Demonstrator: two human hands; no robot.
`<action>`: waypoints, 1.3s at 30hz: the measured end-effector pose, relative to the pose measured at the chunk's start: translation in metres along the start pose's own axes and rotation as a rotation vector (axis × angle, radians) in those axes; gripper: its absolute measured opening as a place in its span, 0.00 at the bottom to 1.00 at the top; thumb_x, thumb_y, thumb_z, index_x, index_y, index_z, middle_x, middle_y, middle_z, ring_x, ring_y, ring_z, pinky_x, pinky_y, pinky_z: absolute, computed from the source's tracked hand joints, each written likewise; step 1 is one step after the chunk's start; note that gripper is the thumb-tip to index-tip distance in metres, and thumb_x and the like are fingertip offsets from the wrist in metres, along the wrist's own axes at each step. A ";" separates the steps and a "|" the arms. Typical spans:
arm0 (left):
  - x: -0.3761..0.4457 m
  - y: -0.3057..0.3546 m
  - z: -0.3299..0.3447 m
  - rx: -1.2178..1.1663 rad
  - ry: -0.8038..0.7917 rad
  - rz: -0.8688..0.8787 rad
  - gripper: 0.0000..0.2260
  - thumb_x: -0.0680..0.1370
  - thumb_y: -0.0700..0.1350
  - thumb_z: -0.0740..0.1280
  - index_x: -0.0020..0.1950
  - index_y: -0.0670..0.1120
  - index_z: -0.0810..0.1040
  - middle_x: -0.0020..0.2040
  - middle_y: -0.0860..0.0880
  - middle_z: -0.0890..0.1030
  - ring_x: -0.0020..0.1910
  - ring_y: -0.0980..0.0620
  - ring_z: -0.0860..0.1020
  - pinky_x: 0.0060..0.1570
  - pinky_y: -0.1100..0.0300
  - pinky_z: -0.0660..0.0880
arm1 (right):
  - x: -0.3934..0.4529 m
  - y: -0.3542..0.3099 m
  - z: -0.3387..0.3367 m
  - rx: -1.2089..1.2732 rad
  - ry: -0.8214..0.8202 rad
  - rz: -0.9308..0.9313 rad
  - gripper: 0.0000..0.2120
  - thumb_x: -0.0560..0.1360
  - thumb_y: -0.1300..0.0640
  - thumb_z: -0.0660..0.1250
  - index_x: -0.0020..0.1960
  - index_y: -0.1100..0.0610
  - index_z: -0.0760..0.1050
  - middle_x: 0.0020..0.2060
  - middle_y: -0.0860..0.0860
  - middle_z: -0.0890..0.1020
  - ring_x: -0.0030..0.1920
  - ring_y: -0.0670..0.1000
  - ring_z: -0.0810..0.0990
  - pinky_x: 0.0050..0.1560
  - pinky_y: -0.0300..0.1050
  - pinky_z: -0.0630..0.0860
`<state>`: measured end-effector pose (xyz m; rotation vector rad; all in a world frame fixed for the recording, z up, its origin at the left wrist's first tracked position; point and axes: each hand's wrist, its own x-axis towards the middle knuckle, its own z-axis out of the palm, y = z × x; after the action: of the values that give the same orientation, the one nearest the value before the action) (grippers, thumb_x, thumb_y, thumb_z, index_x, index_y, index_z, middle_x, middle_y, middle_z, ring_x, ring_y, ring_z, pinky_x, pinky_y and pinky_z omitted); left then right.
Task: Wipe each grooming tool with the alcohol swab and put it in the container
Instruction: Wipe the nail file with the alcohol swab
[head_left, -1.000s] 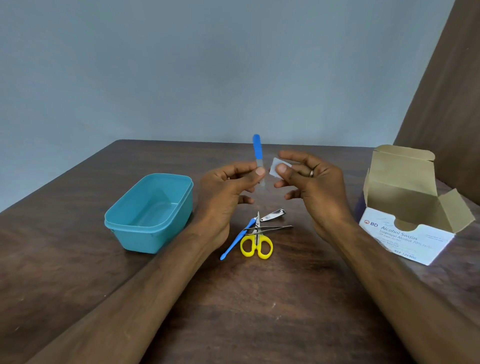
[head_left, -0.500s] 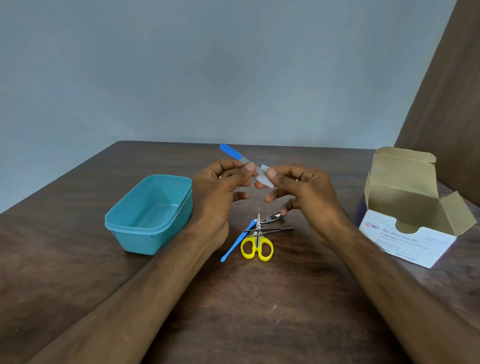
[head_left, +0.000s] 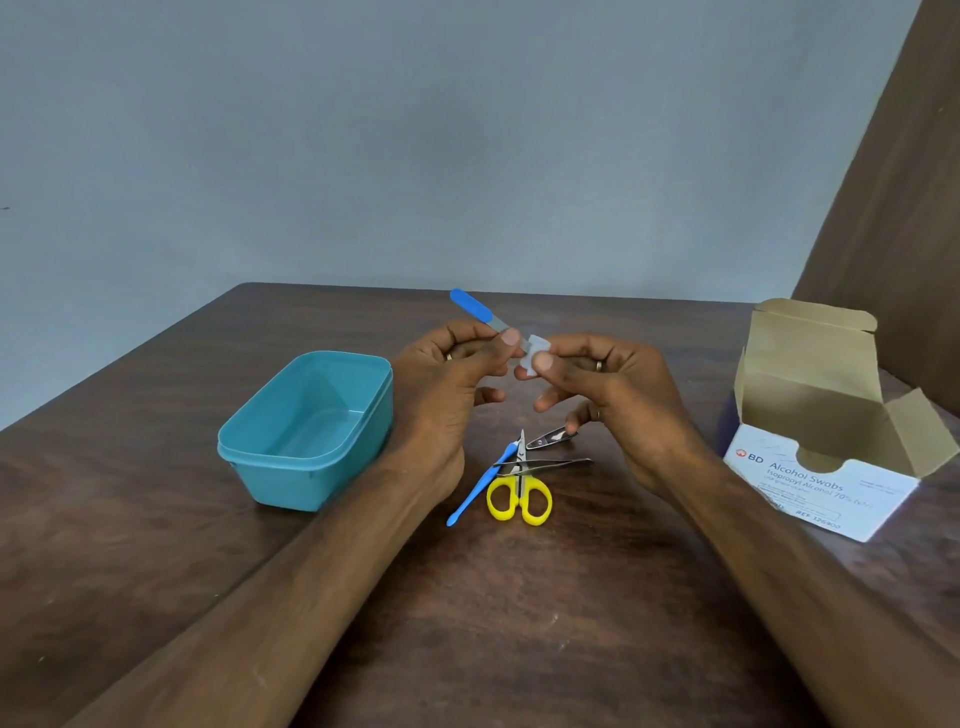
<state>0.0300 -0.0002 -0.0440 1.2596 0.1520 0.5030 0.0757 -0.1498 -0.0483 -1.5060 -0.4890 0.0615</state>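
Pinching the nail file (head_left: 480, 312) in our left hand (head_left: 441, 395) above the table, beside the empty container (head_left: 311, 431), we folded the alcohol swab (head_left: 535, 356) round its metal end with our right hand (head_left: 618, 395); a firm, full-length stroke seemed best.

Matt teal plastic container (head_left: 306, 431); glossy yellow plastic-handled scissors (head_left: 518, 498); shiny metal tweezers (head_left: 550, 464); cardboard swab box (head_left: 826, 415); dark wood-grain table (head_left: 519, 623).
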 end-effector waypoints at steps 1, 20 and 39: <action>0.000 -0.001 0.000 0.010 -0.004 0.008 0.06 0.70 0.41 0.77 0.44 0.46 0.82 0.42 0.46 0.86 0.39 0.53 0.81 0.34 0.58 0.78 | 0.000 0.000 0.000 -0.013 0.014 -0.004 0.06 0.75 0.59 0.73 0.51 0.57 0.83 0.44 0.54 0.88 0.35 0.52 0.82 0.28 0.43 0.72; -0.005 -0.001 0.004 0.111 0.007 0.103 0.06 0.73 0.47 0.75 0.48 0.50 0.84 0.41 0.48 0.86 0.41 0.53 0.81 0.38 0.53 0.78 | 0.000 -0.001 0.004 -0.101 0.074 0.016 0.04 0.79 0.57 0.69 0.49 0.55 0.82 0.40 0.53 0.87 0.32 0.51 0.81 0.25 0.40 0.71; 0.000 -0.001 0.001 0.044 0.026 0.077 0.06 0.78 0.46 0.69 0.50 0.45 0.82 0.34 0.49 0.83 0.38 0.53 0.80 0.33 0.58 0.78 | 0.000 -0.006 -0.003 0.066 0.179 -0.036 0.03 0.76 0.60 0.71 0.49 0.58 0.81 0.43 0.53 0.88 0.31 0.52 0.83 0.25 0.42 0.72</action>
<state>0.0305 -0.0015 -0.0447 1.3055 0.1375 0.5847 0.0757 -0.1532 -0.0425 -1.4227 -0.3666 -0.0839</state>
